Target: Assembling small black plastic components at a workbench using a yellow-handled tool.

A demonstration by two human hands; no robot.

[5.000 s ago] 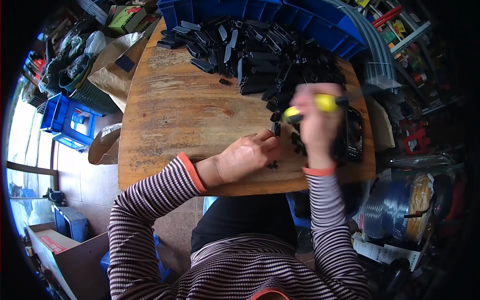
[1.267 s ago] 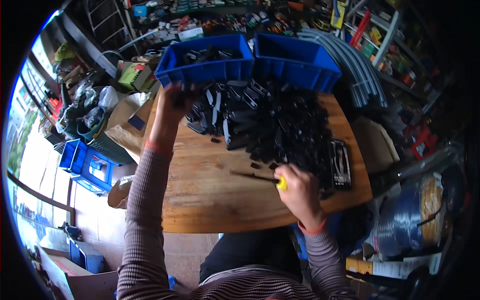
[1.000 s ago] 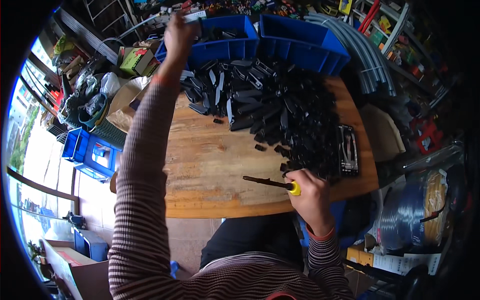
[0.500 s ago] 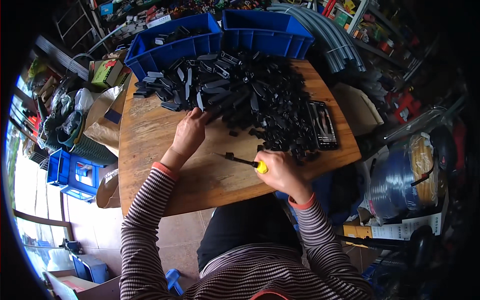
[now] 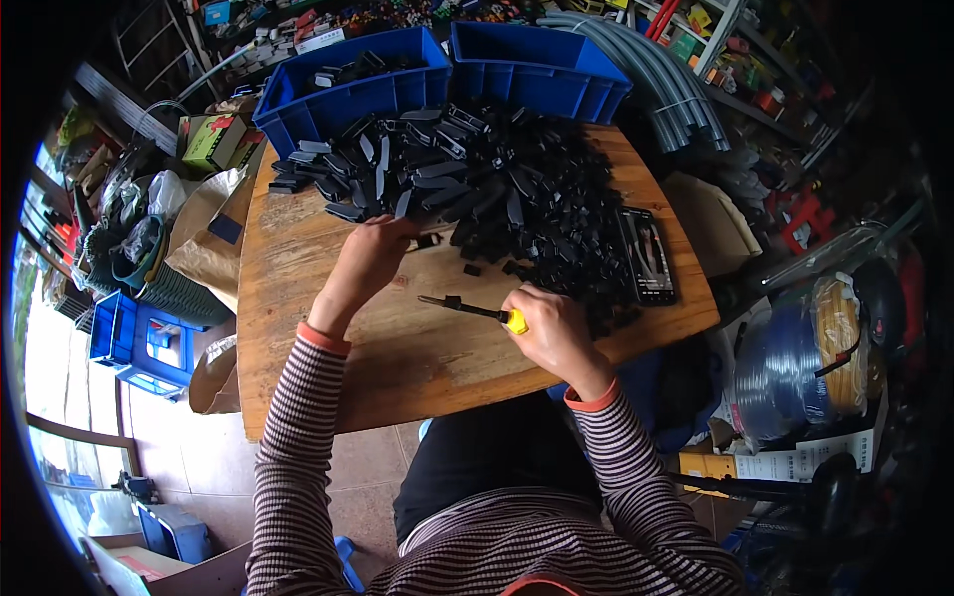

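My right hand (image 5: 553,330) is closed round the yellow handle of a screwdriver (image 5: 483,312). Its shaft points left over the bare wood, and a small black piece (image 5: 452,301) sits on it near the tip. At the near left edge of the heap, my left hand (image 5: 370,260) pinches a black plastic part (image 5: 427,240), which sticks out to the right of the fingers. Beyond both hands spreads a heap of black plastic parts (image 5: 517,189), some long and flat, others small and blocky. A small loose black piece (image 5: 472,269) lies between the heap and the screwdriver.
Two blue bins (image 5: 542,77) stand along the far side of the wooden table (image 5: 298,368); the left one holds black parts. A phone (image 5: 648,254) lies at the table's right edge. Brown paper bags (image 5: 209,238) stand on the left, coiled tubing (image 5: 785,368) on the right.
My left hand has drawn back slightly from the heap, and a black part now shows in its fingers. The screwdriver has shifted slightly, its shaft lying a little flatter.
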